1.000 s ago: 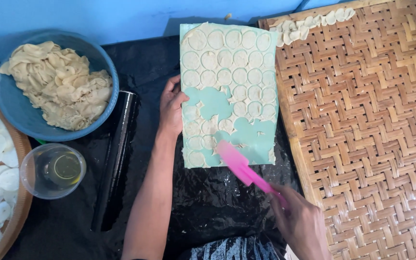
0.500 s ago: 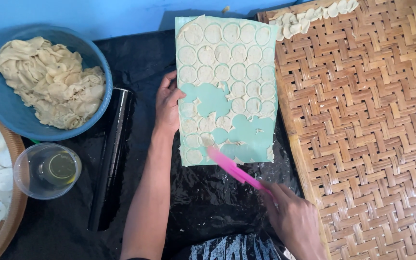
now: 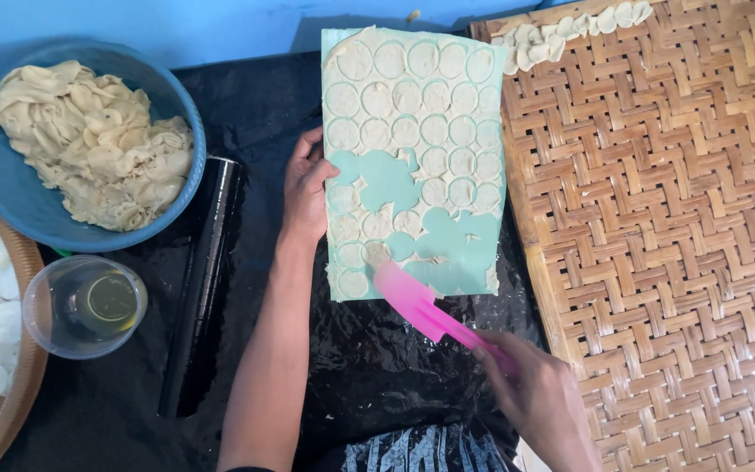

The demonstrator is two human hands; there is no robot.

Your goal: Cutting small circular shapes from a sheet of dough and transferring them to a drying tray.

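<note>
The dough sheet (image 3: 414,162) lies between the rolling pin (image 3: 203,288) on its left and the woven mat (image 3: 666,245) on its right. Left of the pin sit a bowl (image 3: 19,205) of scraps and, nearer, a cup (image 3: 85,306); a tray (image 3: 19,385) lies at the far left.

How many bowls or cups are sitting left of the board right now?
2. A blue bowl heaped with dough scraps sits at upper left; a clear plastic cup with yellowish liquid stands just below it. More may lie outside the view.
</note>
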